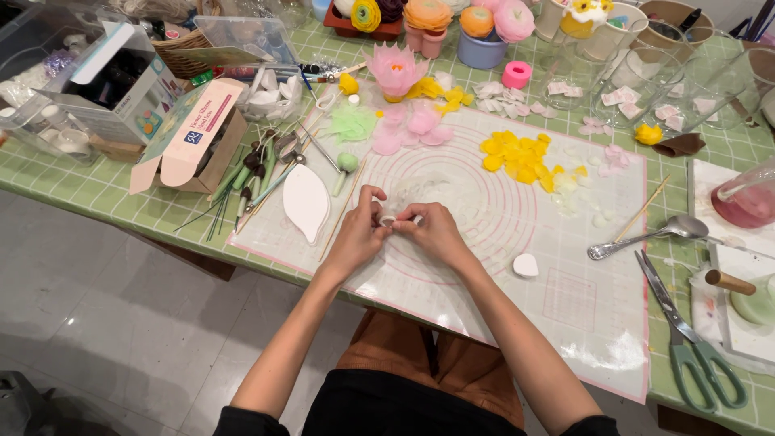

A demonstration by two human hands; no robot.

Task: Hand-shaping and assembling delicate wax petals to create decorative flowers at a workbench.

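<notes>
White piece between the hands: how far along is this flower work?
Done: a pink flower stands at the mat's far edge, with cut yellow petals and pink petals laid out. In hand: the left hand and right hand pinch a small white piece together over the mat. Left: another white piece lies untouched to the right, and the loose petals remain unassembled.

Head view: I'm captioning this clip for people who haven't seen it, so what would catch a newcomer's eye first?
Both hands, left hand and right hand, meet at the centre of a pale work mat, pinching a small white piece. Above them to the right lies a bright heap of yellow petals, with a pink paper flower near the table's far edge. Green-handled scissors lie at the right.
</notes>
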